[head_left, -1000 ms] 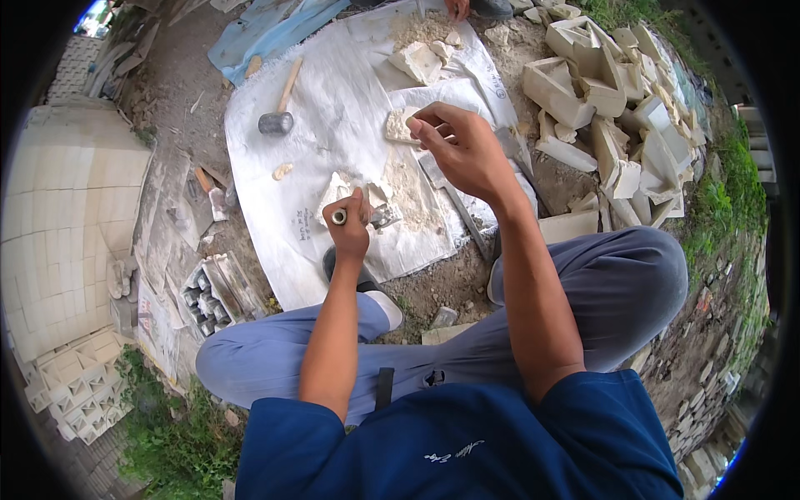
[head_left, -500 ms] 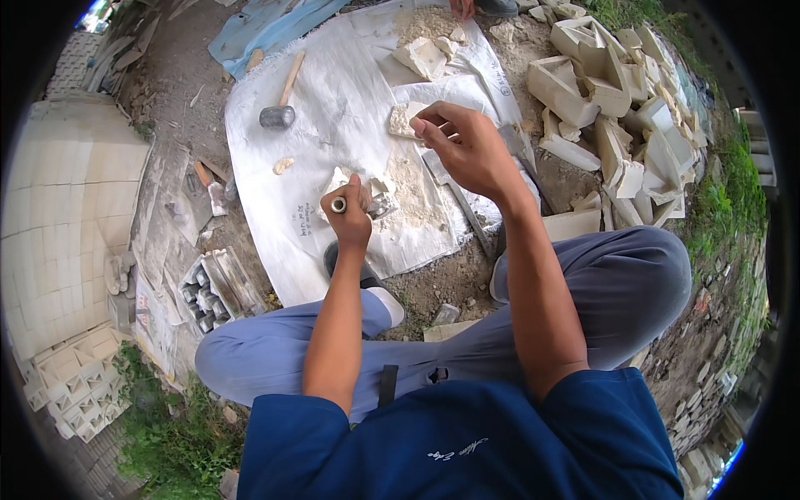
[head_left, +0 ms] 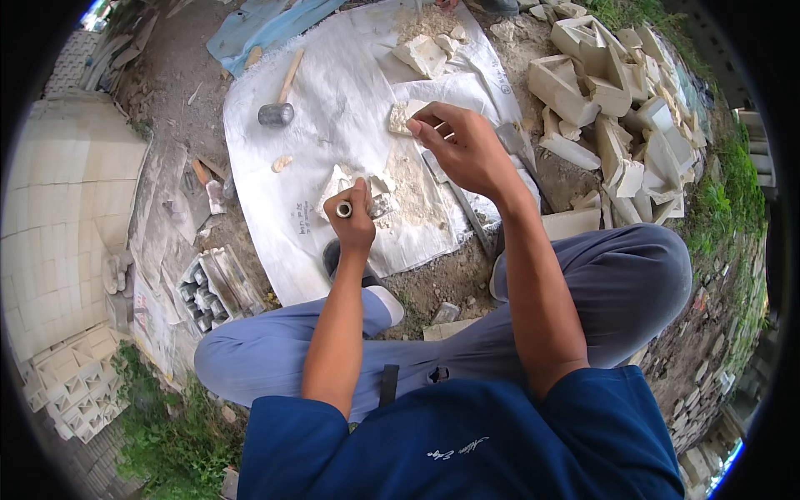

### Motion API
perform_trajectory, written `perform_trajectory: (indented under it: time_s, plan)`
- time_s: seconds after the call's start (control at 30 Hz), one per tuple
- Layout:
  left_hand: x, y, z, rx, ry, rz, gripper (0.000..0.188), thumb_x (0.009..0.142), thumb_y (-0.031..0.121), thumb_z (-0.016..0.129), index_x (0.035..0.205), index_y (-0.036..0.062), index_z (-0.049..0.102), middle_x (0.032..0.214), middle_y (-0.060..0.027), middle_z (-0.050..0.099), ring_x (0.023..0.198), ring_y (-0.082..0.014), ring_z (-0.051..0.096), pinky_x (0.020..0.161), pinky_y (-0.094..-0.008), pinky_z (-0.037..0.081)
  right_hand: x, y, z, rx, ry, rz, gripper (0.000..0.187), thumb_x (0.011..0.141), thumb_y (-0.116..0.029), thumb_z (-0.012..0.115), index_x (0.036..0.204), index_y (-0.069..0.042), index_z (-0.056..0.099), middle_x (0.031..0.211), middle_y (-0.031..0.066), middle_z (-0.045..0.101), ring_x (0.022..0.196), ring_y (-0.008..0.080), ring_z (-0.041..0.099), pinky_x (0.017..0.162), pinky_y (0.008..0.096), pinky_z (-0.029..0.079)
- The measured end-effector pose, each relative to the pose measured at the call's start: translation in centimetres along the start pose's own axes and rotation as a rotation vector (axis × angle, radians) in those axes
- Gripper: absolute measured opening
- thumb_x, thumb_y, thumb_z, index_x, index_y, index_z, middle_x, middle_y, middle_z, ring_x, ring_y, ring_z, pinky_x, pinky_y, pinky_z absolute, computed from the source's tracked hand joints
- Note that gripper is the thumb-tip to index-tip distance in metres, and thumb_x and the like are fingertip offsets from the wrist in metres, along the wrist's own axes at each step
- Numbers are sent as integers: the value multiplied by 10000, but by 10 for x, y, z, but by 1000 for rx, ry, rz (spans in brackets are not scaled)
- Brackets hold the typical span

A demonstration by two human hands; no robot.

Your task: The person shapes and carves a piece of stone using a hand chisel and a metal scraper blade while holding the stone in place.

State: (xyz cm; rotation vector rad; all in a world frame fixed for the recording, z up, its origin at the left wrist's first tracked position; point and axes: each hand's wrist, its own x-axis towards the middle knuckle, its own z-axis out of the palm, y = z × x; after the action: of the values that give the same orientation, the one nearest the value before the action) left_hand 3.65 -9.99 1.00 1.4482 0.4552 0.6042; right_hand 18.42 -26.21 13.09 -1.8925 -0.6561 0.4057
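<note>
A: Two hands work over a white sheet point(head_left: 333, 100). The left hand point(head_left: 354, 221) is fisted round a metal tool point(head_left: 343, 209), perhaps a chisel, on a stone lump point(head_left: 346, 179). The right hand point(head_left: 462, 146) pinches a stone chip point(head_left: 404, 117) above the sheet.

B: Risks? Counts?

A: The tool could slip off crumbly stone. One hammer point(head_left: 279, 100); broken blocks point(head_left: 600, 92), too many to count.

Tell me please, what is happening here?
A person sits on the ground over a white sheet. The left hand grips a metal tool above a pile of pale stone pieces. The right hand holds a small stone chunk in its fingers. A hammer lies unused on the sheet.
</note>
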Motion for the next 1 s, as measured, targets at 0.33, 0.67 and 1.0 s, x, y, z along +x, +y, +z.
perform_trajectory:
  time_s: [0.33, 0.67, 1.0]
  plan:
    - [-6, -58, -28, -176, 120, -60, 560, 1029, 182, 592, 541, 49, 351, 521, 34, 371, 494, -69, 312, 484, -299, 239, 4, -9, 12, 12, -16, -12, 272, 974, -226, 654, 1059, 27, 708, 942, 192, 744, 782, 301, 715, 731, 393, 554]
    - [-15, -61, -27, -22, 55, 4, 452, 954, 88, 570, 552, 12, 379, 519, 27, 391, 512, -68, 333, 480, -320, 255, 5, -9, 20, 34, -51, -3, 267, 970, -220, 658, 1061, 26, 705, 945, 198, 740, 787, 306, 714, 730, 390, 549]
    - [0, -13, 1, 101, 65, 10, 450, 970, 64, 573, 557, 20, 398, 528, 7, 396, 475, -90, 342, 473, -297, 278, 1, 13, 5, -20, -25, 17, 299, 1000, -242, 637, 1079, 43, 681, 930, 176, 736, 799, 240, 707, 740, 367, 542]
